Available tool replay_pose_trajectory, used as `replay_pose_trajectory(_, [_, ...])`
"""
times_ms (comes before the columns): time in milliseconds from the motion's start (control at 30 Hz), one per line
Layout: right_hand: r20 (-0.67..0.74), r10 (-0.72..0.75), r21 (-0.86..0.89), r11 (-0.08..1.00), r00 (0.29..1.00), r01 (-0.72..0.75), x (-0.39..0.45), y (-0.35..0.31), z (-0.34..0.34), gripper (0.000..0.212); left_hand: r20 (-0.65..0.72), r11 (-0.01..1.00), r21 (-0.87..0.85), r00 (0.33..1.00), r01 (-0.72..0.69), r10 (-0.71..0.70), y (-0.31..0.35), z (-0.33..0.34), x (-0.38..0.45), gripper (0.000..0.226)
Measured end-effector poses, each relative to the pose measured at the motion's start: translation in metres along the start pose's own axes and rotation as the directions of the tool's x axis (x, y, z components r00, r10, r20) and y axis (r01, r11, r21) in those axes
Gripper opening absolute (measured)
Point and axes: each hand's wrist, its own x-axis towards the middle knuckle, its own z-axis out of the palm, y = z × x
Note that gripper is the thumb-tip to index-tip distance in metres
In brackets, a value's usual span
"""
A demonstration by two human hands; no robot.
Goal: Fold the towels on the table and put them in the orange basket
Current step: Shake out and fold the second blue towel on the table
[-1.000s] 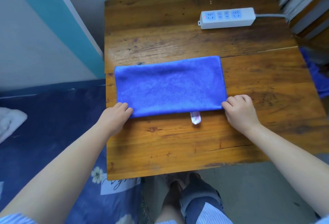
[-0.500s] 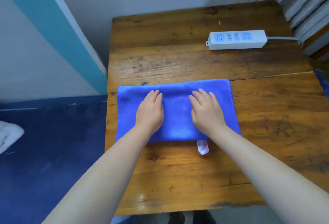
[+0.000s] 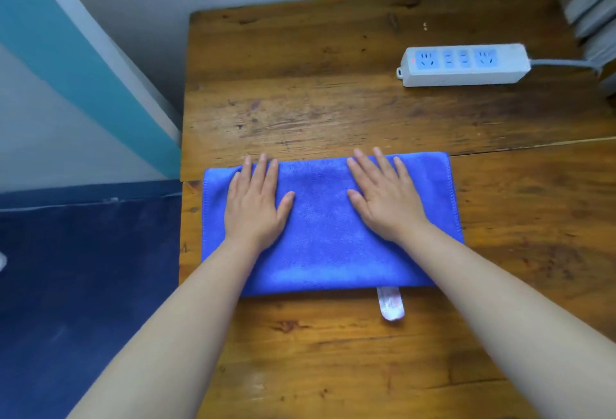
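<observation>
A blue towel [image 3: 320,235], folded into a wide rectangle, lies flat on the wooden table [image 3: 333,112]. Its white care label [image 3: 390,303] sticks out from under the near edge. My left hand [image 3: 255,207] presses flat on the towel's left part, fingers straight and reaching the far edge. My right hand [image 3: 383,200] lies flat on the right part in the same way. Neither hand holds anything. No orange basket is in view.
A white power strip [image 3: 465,65] with blue sockets lies at the table's far right, its cable running off to the right. A wall with a teal stripe stands to the left. Dark blue bedding [image 3: 83,285] lies beside the table's left edge.
Both hands left the towel's near corners, moved onto its top and slid forward to the far edge, pressing it flat. The camera has come closer to the table.
</observation>
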Motion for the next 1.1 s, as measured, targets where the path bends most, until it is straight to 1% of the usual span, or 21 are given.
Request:
replay_pose_trajectory(67, [-0.013, 0.088, 0.01, 0.996, 0.996, -0.088, -0.001, 0.014, -0.001, 0.095, 0.001, 0.998, -0.009, 0.998, 0.063, -0.063, -0.009, -0.004, 0.003, 0.064])
replay_pose_trajectory(167, [-0.029, 0.185, 0.034, 0.982, 0.982, -0.184, -0.007, 0.035, -0.004, 0.094, -0.027, 0.985, -0.062, 0.986, 0.163, -0.165, -0.024, -0.008, 0.007, 0.059])
replay_pose_trajectory(233, [-0.045, 0.243, 0.061, 0.969, 0.969, -0.24, -0.012, 0.048, -0.007, 0.083, -0.027, 0.972, -0.098, 0.976, 0.212, -0.215, -0.035, -0.011, 0.008, 0.06])
replay_pose_trajectory(333, [0.002, 0.345, 0.144, 0.929, 0.939, -0.341, -0.021, 0.064, -0.009, 0.056, 0.011, 0.939, -0.161, 0.952, 0.305, -0.307, -0.049, -0.015, 0.008, 0.062])
replay_pose_trajectory(400, [0.027, 0.376, 0.176, 0.91, 0.926, -0.375, -0.03, 0.071, -0.011, 0.053, 0.027, 0.934, -0.126, 0.942, 0.335, -0.335, -0.053, -0.018, 0.005, 0.064])
replay_pose_trajectory(433, [0.037, 0.384, 0.183, 0.905, 0.922, -0.384, -0.034, 0.073, -0.011, 0.054, 0.009, 0.938, -0.093, 0.942, 0.334, -0.334, -0.052, -0.021, 0.002, 0.064])
replay_pose_trajectory(467, [0.044, 0.391, 0.19, 0.9, 0.919, -0.392, -0.04, 0.073, -0.012, 0.054, -0.038, 0.952, -0.059, 0.953, 0.299, -0.301, -0.051, -0.021, 0.0, 0.064])
replay_pose_trajectory(533, [0.042, 0.397, 0.206, 0.895, 0.917, -0.397, -0.052, 0.07, -0.011, 0.055, -0.172, 0.991, -0.033, 0.976, 0.129, -0.133, -0.046, -0.024, -0.006, 0.058])
replay_pose_trajectory(567, [0.028, 0.39, 0.21, 0.898, 0.92, -0.387, -0.059, 0.067, -0.011, 0.055, -0.226, 0.997, -0.052, 0.972, 0.057, -0.067, -0.043, -0.023, -0.007, 0.054])
replay_pose_trajectory(600, [0.008, 0.377, 0.214, 0.904, 0.926, -0.37, -0.064, 0.063, -0.011, 0.056, -0.264, 0.995, -0.089, 0.962, 0.051, -0.073, -0.042, -0.023, -0.008, 0.051])
replay_pose_trajectory(633, [-0.014, 0.365, 0.22, 0.909, 0.931, -0.353, -0.069, 0.058, -0.012, 0.06, -0.255, 0.975, -0.184, 0.952, 0.126, -0.171, -0.042, -0.024, -0.007, 0.047])
replay_pose_trajectory(667, [-0.03, 0.356, 0.227, 0.912, 0.934, -0.341, -0.071, 0.053, -0.012, 0.066, -0.209, 0.92, -0.307, 0.926, 0.245, -0.316, -0.043, -0.026, -0.005, 0.042])
replay_pose_trajectory(700, [-0.048, 0.351, 0.233, 0.914, 0.935, -0.331, -0.072, 0.048, -0.014, 0.069, -0.141, 0.849, -0.397, 0.891, 0.347, -0.431, -0.046, -0.028, -0.002, 0.037])
replay_pose_trajectory(733, [-0.066, 0.344, 0.239, 0.917, 0.937, -0.319, -0.069, 0.043, -0.015, 0.069, -0.082, 0.789, -0.461, 0.866, 0.407, -0.494, -0.048, -0.031, 0.001, 0.031])
replay_pose_trajectory(800, [-0.095, 0.3, 0.243, 0.932, 0.949, -0.27, -0.062, 0.032, -0.017, 0.068, -0.024, 0.725, -0.535, 0.849, 0.435, -0.527, -0.05, -0.036, 0.004, 0.029])
replay_pose_trajectory(867, [-0.12, 0.239, 0.231, 0.951, 0.964, -0.207, -0.052, 0.021, -0.015, 0.069, -0.003, 0.656, -0.611, 0.827, 0.444, -0.563, -0.051, -0.04, 0.008, 0.033])
replay_pose_trajectory(933, [-0.148, 0.2, 0.237, 0.958, 0.969, -0.162, -0.043, 0.011, -0.015, 0.072, 0.049, 0.572, -0.697, 0.825, 0.432, -0.562, -0.054, -0.04, 0.012, 0.039])
replay_pose_trajectory(967, [-0.152, 0.193, 0.248, 0.957, 0.969, -0.151, -0.04, 0.006, -0.016, 0.07, 0.117, 0.477, -0.77, 0.829, 0.424, -0.547, -0.056, -0.04, 0.014, 0.042])
replay_pose_trajectory(1033, [-0.134, 0.19, 0.269, 0.952, 0.973, -0.149, -0.035, 0.0, -0.019, 0.065, 0.255, 0.221, -0.886, 0.826, 0.408, -0.502, -0.056, -0.042, 0.018, 0.041])
replay_pose_trajectory(1100, [-0.123, 0.18, 0.271, 0.952, 0.976, -0.142, -0.032, -0.001, -0.021, 0.065, 0.352, -0.009, -0.917, 0.799, 0.398, -0.487, -0.055, -0.043, 0.021, 0.036])
